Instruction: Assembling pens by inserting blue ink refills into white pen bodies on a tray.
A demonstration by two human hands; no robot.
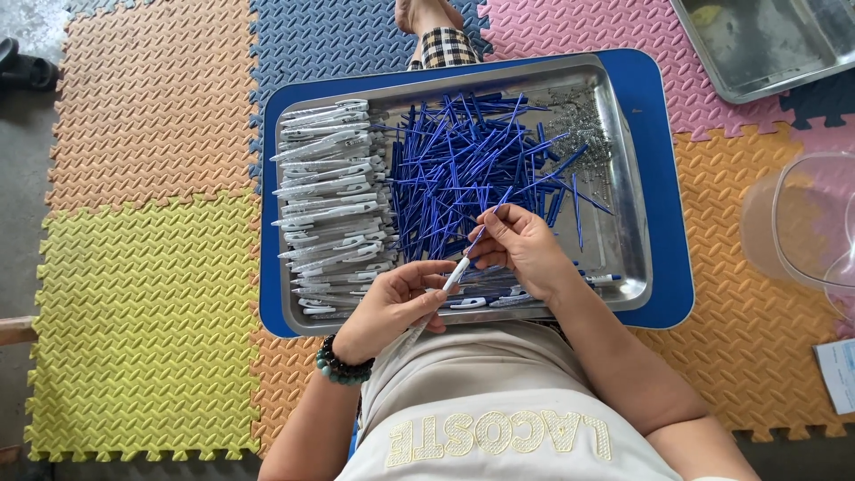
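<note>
The head view is showing both hands meeting just over the near edge of the metal tray [628, 178]. A white pen barrel [419, 325] is being gripped by the left hand [392, 303], its fingers being curled closed around it. A thin blue refill [476, 239] is being pinched between thumb and fingertips of the right hand [521, 245], and it is being fed into the barrel's open tip [457, 272].

For the step to be done well, refill and barrel are best being kept on one line, with the refill being held close to its lower end so that it is not being bent, and with the barrel being steadied rather than pushed.

The long axis of the barrel is being held on a diagonal, from the near left by the lap up towards the far right; its open tip is being pointed at the tray's far right corner. The refill is being carried along almost the same line.

Further out, white barrels [329, 187] are being kept stacked along the tray's left side, loose blue refills [472, 151] heaped in the middle, and small metal springs [579, 120] at the far right corner. The tray is being carried by a blue board [668, 196] on coloured foam mats [142, 294].
</note>
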